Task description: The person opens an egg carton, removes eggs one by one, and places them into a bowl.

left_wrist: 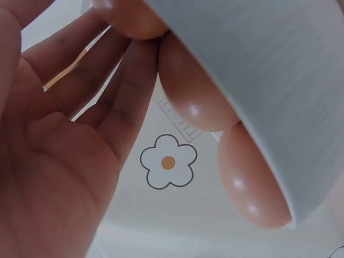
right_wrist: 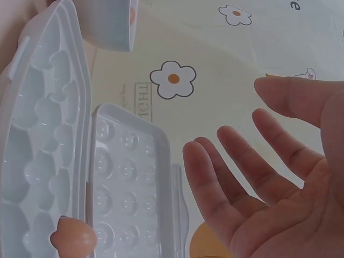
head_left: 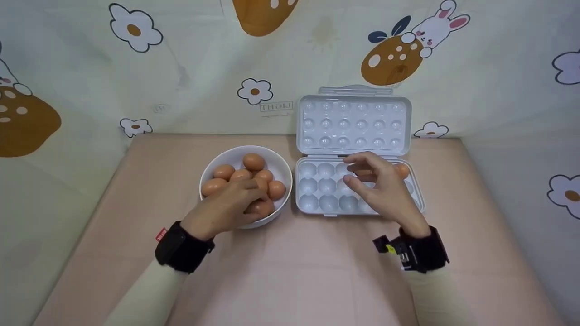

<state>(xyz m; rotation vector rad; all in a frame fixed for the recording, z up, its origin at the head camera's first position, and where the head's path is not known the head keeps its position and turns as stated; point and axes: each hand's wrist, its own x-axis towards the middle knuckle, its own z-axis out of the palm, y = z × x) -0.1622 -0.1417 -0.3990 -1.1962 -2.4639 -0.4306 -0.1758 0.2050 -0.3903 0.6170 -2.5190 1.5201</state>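
My left hand [head_left: 229, 203] reaches into a white bowl [head_left: 284, 167] of brown eggs. Thumb and fingers lie around an egg [head_left: 262, 209] at the near side of the bowl. In the left wrist view, the fingers [left_wrist: 126, 102] meet an egg [left_wrist: 131, 19] at the top. Over the egg carton [head_left: 327, 186] hovers my right hand [head_left: 380, 190], its fingers spread and lightly bent with nothing between them. The carton's lid [head_left: 353, 124] stands raised behind it. One brown egg [head_left: 401, 171] sits in the back right of the carton, partly behind the right hand.
Bowl and carton stand side by side on a pinkish tabletop [head_left: 290, 271]. A pale curtain [head_left: 195, 68] printed with flowers and rabbits hangs behind the table and along both sides.
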